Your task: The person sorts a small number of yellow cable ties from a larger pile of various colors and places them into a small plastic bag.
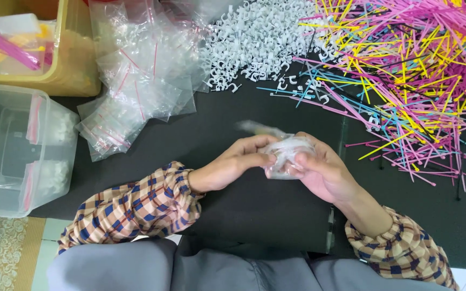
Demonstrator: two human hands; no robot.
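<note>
While both hands pinch one small clear bag [287,153] over the black mat [244,205], left hand [238,161] grips its edge and right hand [319,170] cups it. Beyond lie one heap each of white clips [260,37], coloured ties [405,70] and empty bags [136,75], plus two tubs, clear [22,151] and yellow [71,70].

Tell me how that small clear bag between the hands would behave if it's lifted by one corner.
The bag looks like thin film, crumpled between both hands, so it would probably sag. Its white contents look small, so it's likely light. The smooth plastic may slip from the fingers.

2 hands [276,161], 2 tubs [22,151], 1 bag [287,153].
</note>
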